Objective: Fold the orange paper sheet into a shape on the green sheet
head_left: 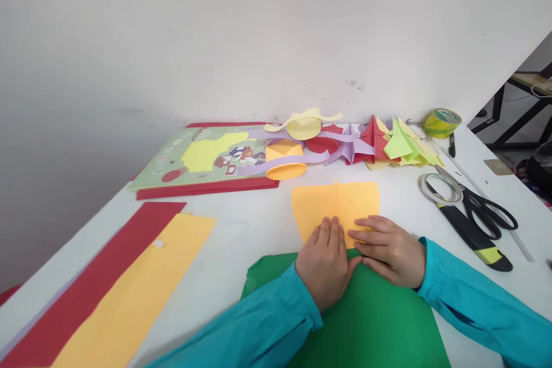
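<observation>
A sheet of orange paper (317,201) with a crease down its middle lies flat on the table in front of me. My left hand (325,261) presses on its lower part, fingers stretched out and close together. From the right, my right hand (386,247) rests on the lower right of the same sheet with its fingers spread. Under both hands and the sheet's near edge is a large green sheet (379,322). The orange sheet's lower edge is partly hidden by my hands.
Scissors (485,207), a tape roll (440,188) and a box cutter (470,236) lie at right. Folded paper shapes (373,141) and a green-yellow tape roll (442,122) stand by the wall. Red (99,276) and orange strips (142,287) lie left, below a printed pad (172,155).
</observation>
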Action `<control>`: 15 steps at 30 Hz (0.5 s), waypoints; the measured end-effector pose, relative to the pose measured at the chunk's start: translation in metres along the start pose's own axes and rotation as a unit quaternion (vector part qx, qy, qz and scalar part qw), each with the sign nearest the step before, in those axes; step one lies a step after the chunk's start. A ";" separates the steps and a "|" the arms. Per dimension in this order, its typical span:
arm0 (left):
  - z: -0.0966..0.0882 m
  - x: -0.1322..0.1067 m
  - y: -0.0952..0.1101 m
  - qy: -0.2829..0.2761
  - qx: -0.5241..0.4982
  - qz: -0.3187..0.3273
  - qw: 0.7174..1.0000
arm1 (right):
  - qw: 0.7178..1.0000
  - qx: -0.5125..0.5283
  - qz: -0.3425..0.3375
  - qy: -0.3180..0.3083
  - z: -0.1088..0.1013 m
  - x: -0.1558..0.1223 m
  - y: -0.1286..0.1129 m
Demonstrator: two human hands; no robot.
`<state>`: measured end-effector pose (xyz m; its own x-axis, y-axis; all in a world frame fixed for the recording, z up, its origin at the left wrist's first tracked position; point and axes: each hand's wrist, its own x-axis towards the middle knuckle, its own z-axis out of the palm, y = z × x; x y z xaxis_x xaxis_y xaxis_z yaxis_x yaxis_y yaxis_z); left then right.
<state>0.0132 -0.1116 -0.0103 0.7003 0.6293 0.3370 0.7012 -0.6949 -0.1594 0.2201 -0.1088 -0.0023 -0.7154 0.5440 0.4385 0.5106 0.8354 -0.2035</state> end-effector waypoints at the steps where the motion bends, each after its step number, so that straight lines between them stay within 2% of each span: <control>1: -0.002 -0.002 0.001 -0.001 0.005 0.003 1.000 | 1.000 -0.002 -0.001 0.001 0.000 0.000 0.000; 6: -0.009 -0.014 0.011 0.003 0.036 0.026 0.999 | 1.000 -0.004 -0.005 -0.001 -0.001 0.001 0.000; 15: -0.014 -0.031 0.025 -0.010 0.030 0.010 0.999 | 1.000 -0.002 -0.006 0.003 -0.002 0.001 0.000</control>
<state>0.0065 -0.1534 -0.0116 0.7157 0.6235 0.3145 0.6941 -0.6849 -0.2217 0.2203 -0.1080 0.0005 -0.7191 0.5334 0.4453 0.5036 0.8416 -0.1949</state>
